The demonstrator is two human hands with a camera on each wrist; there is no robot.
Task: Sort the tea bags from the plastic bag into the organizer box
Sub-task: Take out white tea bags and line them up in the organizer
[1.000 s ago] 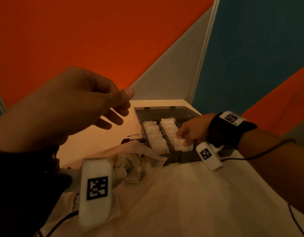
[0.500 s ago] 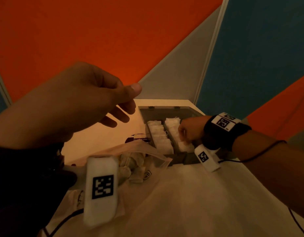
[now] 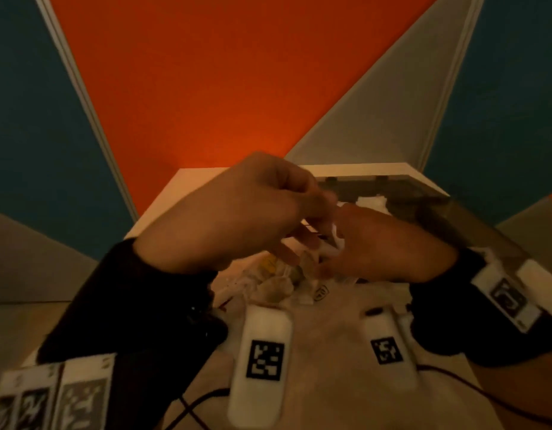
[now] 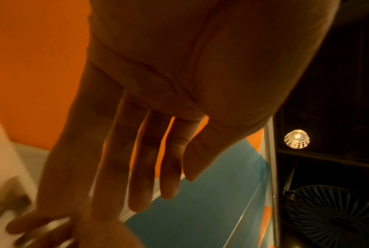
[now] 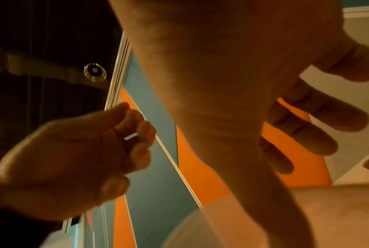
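**Hands meet above the open bag**

A pale, flat desk [image 3: 188,187] carries a crinkled, clear plastic bag [image 3: 330,308] with its mouth toward the box [image 3: 423,193], a dark, smoky, hard-walled case at the far right. Lumpy white tea bags [image 3: 278,283] lie heaped in the bag's mouth; more fill the box. The left hand [image 3: 237,212] hovers with fingers loosely extended, empty. The right hand [image 3: 389,243] has its fingers spread; blur hides whether it holds anything.
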